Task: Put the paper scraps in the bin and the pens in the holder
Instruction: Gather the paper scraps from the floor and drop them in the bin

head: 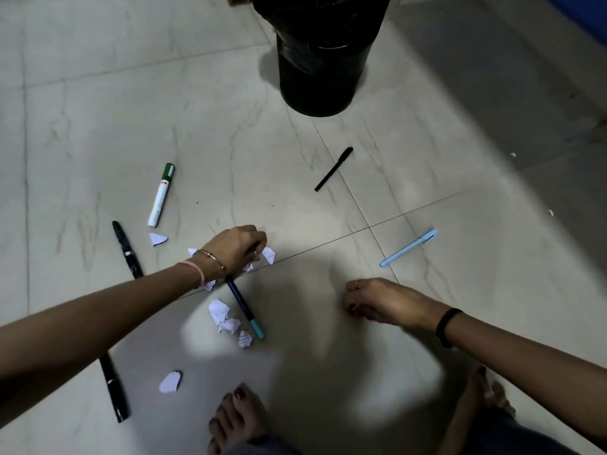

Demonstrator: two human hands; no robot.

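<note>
Paper scraps (219,311) lie on the near-left floor (98,110) among pens (409,247). The bin (320,60) stands far centre.

Left hand (241,246) curls down on one of them, apparently pinching it. Right hand (377,302) is curled low; contents: cannot tell.

Scraps: near weightless, soft, crumple freely; pinch any edge.

Green-capped marker (161,195) label: red mark, unreadable.

Pale tiled floor (98,126); black bin (320,70) far centre; green marker (161,195) and black marker (127,251) left; second black marker (113,389) near left; black pen (333,169) beyond centre; blue pen (409,247) right; teal pen (246,310) among scraps (223,315) mid-floor.
</note>
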